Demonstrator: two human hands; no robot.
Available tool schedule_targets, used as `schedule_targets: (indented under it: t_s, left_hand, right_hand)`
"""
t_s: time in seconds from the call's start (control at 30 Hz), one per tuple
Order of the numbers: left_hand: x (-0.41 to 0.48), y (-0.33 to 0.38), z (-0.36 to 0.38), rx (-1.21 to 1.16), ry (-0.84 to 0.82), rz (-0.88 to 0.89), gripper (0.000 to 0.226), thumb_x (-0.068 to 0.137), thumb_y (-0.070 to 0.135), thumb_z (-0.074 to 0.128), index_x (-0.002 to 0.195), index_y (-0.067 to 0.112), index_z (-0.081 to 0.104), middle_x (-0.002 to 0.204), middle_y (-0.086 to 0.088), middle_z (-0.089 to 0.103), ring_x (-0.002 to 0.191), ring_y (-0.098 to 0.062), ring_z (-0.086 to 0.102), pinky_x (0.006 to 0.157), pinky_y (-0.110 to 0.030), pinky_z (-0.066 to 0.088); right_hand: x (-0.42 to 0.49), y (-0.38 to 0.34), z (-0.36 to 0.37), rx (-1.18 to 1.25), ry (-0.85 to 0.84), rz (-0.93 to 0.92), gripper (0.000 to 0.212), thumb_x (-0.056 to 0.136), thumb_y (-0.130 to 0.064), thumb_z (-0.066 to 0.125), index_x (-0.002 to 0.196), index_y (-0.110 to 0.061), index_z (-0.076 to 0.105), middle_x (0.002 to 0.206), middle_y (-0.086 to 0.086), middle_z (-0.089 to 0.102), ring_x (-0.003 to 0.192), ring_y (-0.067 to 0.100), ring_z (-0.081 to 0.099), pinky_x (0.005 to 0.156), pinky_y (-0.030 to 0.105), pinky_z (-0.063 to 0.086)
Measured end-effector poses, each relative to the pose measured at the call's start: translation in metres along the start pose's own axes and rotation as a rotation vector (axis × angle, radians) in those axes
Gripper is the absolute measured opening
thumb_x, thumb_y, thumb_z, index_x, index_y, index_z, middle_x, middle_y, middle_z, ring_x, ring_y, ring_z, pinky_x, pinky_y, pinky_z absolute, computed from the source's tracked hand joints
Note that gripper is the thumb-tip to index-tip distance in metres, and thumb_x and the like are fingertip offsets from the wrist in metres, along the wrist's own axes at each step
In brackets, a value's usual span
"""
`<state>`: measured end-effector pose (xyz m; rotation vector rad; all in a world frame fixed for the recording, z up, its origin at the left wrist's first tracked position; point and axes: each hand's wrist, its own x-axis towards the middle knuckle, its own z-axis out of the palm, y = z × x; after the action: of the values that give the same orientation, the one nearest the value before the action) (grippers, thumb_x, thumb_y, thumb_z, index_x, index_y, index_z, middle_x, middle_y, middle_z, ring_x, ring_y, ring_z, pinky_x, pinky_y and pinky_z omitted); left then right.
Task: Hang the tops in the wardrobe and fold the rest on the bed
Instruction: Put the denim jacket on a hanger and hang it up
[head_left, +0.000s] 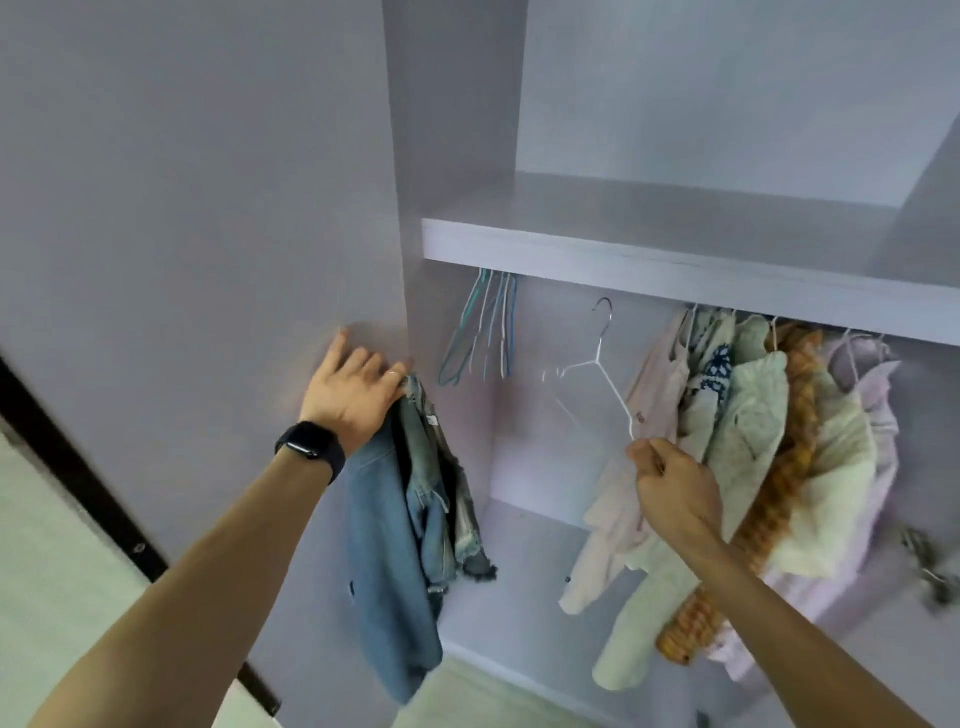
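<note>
Denim jacket (384, 519) hangs from your left hand (353, 395), fingers gripping its top edge beside the wardrobe panel (208, 182). Right hand (670, 483) pinches the white hanger (597, 369) at its lower corner. Slip 1 hanger arm into a shoulder first and keep the collar taut.

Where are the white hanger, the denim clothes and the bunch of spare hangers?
white hanger (597, 361), head view, where its neck meets the shoulders.
denim clothes (382, 545), head view, on the broad blue panel.
spare hangers (485, 332), head view, middle of the bunch.
</note>
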<state>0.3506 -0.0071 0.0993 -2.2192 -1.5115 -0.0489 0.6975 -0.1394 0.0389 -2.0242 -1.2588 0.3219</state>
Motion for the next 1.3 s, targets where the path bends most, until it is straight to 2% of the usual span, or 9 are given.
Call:
schedule_targets:
  t_s: [0.13,0.33,0.43,0.57,0.7,0.8,0.97,1.17,1.3]
  left_hand:
    - [-0.038,0.049,0.001,-0.537,-0.060,-0.085,0.041,0.106,0.045,0.026,0.122,0.018,0.052,0.114,-0.012,0.067,0.102,-0.040,0.062,0.082,-0.046,0.049]
    - [-0.093,0.120,0.013,-0.645,-0.131,0.286,0.057,0.107,0.044,0.025,0.158,0.044,0.000,0.107,-0.001,0.065,0.090,-0.038,0.063,0.071,-0.044,0.051]
    - [-0.109,0.135,0.023,-0.690,-0.140,0.249,0.044,0.108,0.035,0.032,0.151,0.033,0.033,0.115,-0.009,0.068,0.096,-0.039,0.063,0.077,-0.044,0.052]
    - [-0.136,0.141,0.030,-0.678,-0.210,0.256,0.026,0.104,0.019,0.040,0.128,0.021,0.049,0.116,-0.012,0.065,0.094,-0.038,0.062,0.081,-0.047,0.053]
    - [-0.154,0.139,0.027,-0.631,-0.113,0.367,0.040,0.094,0.001,0.053,0.131,0.015,0.055,0.116,-0.011,0.064,0.100,-0.035,0.060,0.083,-0.046,0.054]
    - [-0.166,0.147,0.020,-0.549,0.038,0.574,0.043,0.078,-0.011,0.067,0.117,0.008,0.066,0.098,-0.011,0.068,0.087,-0.033,0.065,0.072,-0.041,0.057]
    - [-0.175,0.155,0.024,-0.500,0.153,0.746,0.050,0.059,-0.016,0.079,0.103,0.006,0.071,0.079,-0.007,0.067,0.070,-0.029,0.065,0.060,-0.035,0.057]
    - [-0.190,0.170,0.020,-0.431,0.205,0.979,0.053,0.059,-0.006,0.086,0.108,0.011,0.073,0.077,-0.001,0.067,0.071,-0.025,0.065,0.059,-0.030,0.056]
    - [-0.194,0.170,0.018,-0.550,-0.065,0.641,0.054,0.094,0.022,0.067,0.145,0.025,0.047,0.094,0.000,0.065,0.087,-0.024,0.063,0.077,-0.034,0.054]
  right_hand:
    - [-0.080,0.029,-0.038,0.327,-0.026,-0.026,0.026,0.102,-0.022,0.058,0.087,-0.035,0.075,0.072,-0.007,0.067,0.073,0.016,0.059,0.070,0.033,0.043]
    - [-0.149,0.050,-0.052,0.607,-0.169,-0.061,0.028,0.099,-0.036,0.054,0.101,-0.022,0.079,0.059,0.016,0.045,0.054,0.033,0.038,0.055,0.047,0.035]
    - [-0.167,0.062,-0.046,0.699,-0.209,-0.043,0.047,0.093,-0.043,0.054,0.103,-0.001,0.074,0.055,0.000,0.030,0.051,0.014,0.027,0.051,0.031,0.027]
    - [-0.186,0.085,-0.036,0.649,-0.326,-0.011,0.029,0.100,-0.039,0.051,0.091,-0.037,0.079,0.053,-0.008,0.042,0.049,0.008,0.034,0.048,0.019,0.029]
    - [-0.192,0.108,-0.027,0.438,-0.597,0.069,0.014,0.093,-0.047,0.063,0.100,-0.047,0.076,0.106,-0.021,0.072,0.097,-0.001,0.065,0.085,0.021,0.050]
    - [-0.187,0.107,-0.024,0.458,-0.697,0.150,0.048,0.075,-0.072,0.065,0.119,-0.052,0.066,0.129,-0.020,0.065,0.111,0.002,0.063,0.089,0.023,0.048]
    - [-0.159,0.074,-0.027,0.808,-0.688,0.291,0.058,0.073,-0.071,0.073,0.112,-0.027,0.078,0.108,0.009,0.076,0.085,0.023,0.072,0.076,0.030,0.056]
    - [-0.141,0.064,-0.028,0.815,-0.798,0.418,0.053,0.093,-0.056,0.062,0.104,-0.006,0.074,0.064,0.000,0.055,0.050,0.010,0.043,0.045,0.019,0.035]
    - [-0.146,0.066,-0.024,0.734,-0.628,0.466,0.038,0.099,-0.044,0.058,0.072,-0.017,0.058,0.050,-0.008,0.034,0.041,0.006,0.026,0.039,0.020,0.020]
